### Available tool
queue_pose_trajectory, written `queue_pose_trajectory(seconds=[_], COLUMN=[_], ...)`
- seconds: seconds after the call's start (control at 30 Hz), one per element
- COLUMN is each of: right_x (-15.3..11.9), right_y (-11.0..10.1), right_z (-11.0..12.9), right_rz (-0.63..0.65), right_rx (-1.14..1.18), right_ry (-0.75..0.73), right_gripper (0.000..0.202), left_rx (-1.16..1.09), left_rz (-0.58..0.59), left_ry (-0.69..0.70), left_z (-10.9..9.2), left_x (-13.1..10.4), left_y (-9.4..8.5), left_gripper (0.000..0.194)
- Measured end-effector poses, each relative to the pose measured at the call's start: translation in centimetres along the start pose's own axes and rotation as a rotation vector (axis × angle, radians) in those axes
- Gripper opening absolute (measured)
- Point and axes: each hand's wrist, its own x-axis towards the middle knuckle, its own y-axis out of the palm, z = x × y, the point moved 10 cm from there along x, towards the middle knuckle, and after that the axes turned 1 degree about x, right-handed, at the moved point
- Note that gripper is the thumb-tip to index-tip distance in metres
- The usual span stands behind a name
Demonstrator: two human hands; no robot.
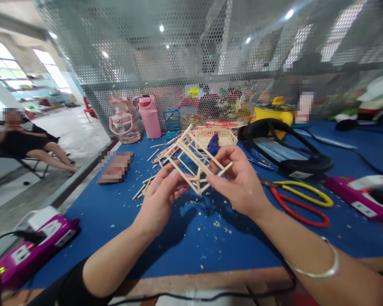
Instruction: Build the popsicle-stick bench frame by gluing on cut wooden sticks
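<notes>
Between my two hands is a small frame of thin wooden sticks (198, 172), tilted and raised over the blue tabletop. My left hand (161, 193) pinches its left side with thumb and fingers. On the other side my right hand (238, 180) grips the frame near its right corner. Loose wooden sticks (143, 187) lie behind and to the left of my left hand. Just beyond the frame sits a flat stick-built piece (221, 138), with a dark blue object (213, 143) in front of it that I cannot make out.
Scissors with red and yellow handles (298, 199) lie right of my right hand. A black headband-like device (284, 148) rests behind them. Purple power strips (35, 246) flank the table. Pink bottles (150, 117) stand before a perforated metal screen (166, 51). A person (25, 136) sits at far left.
</notes>
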Motion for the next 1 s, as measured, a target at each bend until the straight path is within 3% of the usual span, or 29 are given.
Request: queue_pose_trajectory(seconds=[0.13,0.3,0.47,0.77,1.0], right_x=[0.3,0.1,0.1,-0.3,-0.4], right_y=[-0.6,0.0,0.3,1.5,1.9], right_z=[-0.4,-0.6,-0.4,0.7,1.0], right_rz=[-0.043,0.025,0.088,0.156,0.174], right_rx=[0.047,-0.031,-0.089,-0.205,-0.220], right_ry=[0.018,0.053,0.042,-0.047,-0.059], right_gripper=[0.031,0.026,0.014,0.010,0.009], left_rx=[0.149,0.228,0.253,0.060,-0.017], left_rz=[0.074,0.080,0.242,0.032,0.019], left_ry=[0.074,0.082,0.019,-0.076,-0.130], left_z=[-0.4,-0.7,-0.7,0.6,1.4], left_x=[-0.1,0.5,1.4,0.0,-0.1], left_y=[0.9,0.8,1.8,0.9,0.8], left_gripper=[0.024,0.016,0.016,0.016,0.016])
